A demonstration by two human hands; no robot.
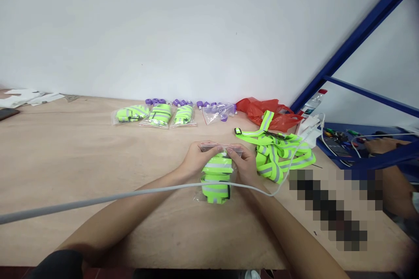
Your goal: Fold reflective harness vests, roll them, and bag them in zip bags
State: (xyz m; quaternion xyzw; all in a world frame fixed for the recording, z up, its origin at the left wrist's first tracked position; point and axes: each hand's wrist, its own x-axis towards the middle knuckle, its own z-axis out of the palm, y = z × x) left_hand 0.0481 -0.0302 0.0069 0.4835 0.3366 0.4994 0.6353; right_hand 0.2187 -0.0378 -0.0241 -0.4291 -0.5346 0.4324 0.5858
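Note:
A clear zip bag (234, 175) holding a folded neon-green reflective strap (216, 178) lies in front of me on the table. My left hand (197, 157) pinches the left part of the bag's top edge, thumb on top. At the right part of the same edge, my right hand (244, 163) is closed with its thumb pressed on the plastic. Both thumbs nearly meet at the middle of the seal. Just right of my right hand lies a loose heap of the same green reflective straps (278, 152) with black buckles.
Several bagged straps (160, 115) stand along the wall beside small purple items (178, 102), an unfilled-looking clear bag (218, 113) and a red plastic bag (265, 111). A white cable (137, 192) crosses before my arms. Another person's hand (384, 144) is at right, near a blue frame (353, 39).

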